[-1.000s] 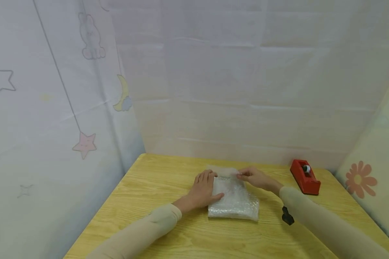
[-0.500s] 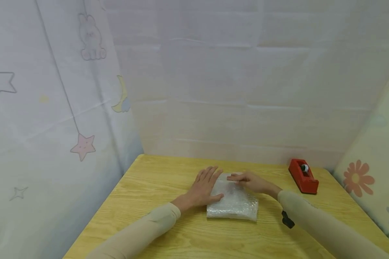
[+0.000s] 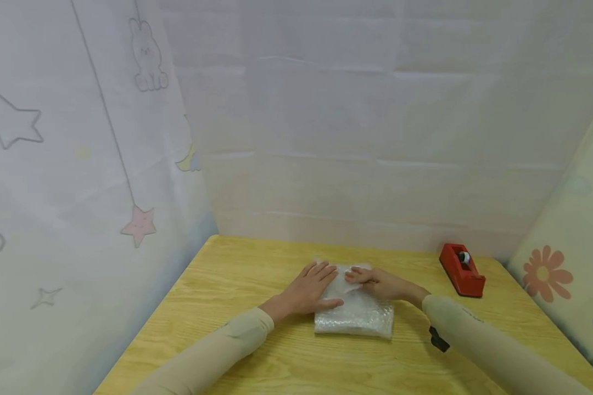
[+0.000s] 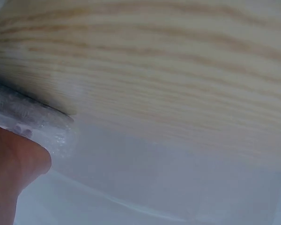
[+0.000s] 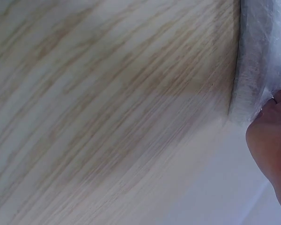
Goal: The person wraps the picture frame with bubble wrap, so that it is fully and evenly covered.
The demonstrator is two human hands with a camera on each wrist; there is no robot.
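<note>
A flat package in clear bubble wrap (image 3: 353, 319) lies on the wooden table in the head view. My left hand (image 3: 306, 289) rests across its left side, fingers spread and thumb pointing right over the wrap. From the right, my right hand (image 3: 381, 283) presses its fingers on the upper part of the package. In the left wrist view, part of the left hand (image 4: 18, 164) shows beside the wrap's edge (image 4: 30, 110). The right wrist view catches the right hand (image 5: 271, 136) against the package's side (image 5: 255, 61). What the wrap contains cannot be made out.
A red tape dispenser (image 3: 463, 271) with a roll in it stands at the back right of the table (image 3: 217, 340). Pale printed sheets (image 3: 296, 137) hang behind the table and along both sides. A small black object (image 3: 438, 340) shows under the right sleeve.
The right hand has moved left from the wrap's far edge onto the package. The raised far flap now lies folded down. The left hand stays on the left side, its fingers slightly shifted.
</note>
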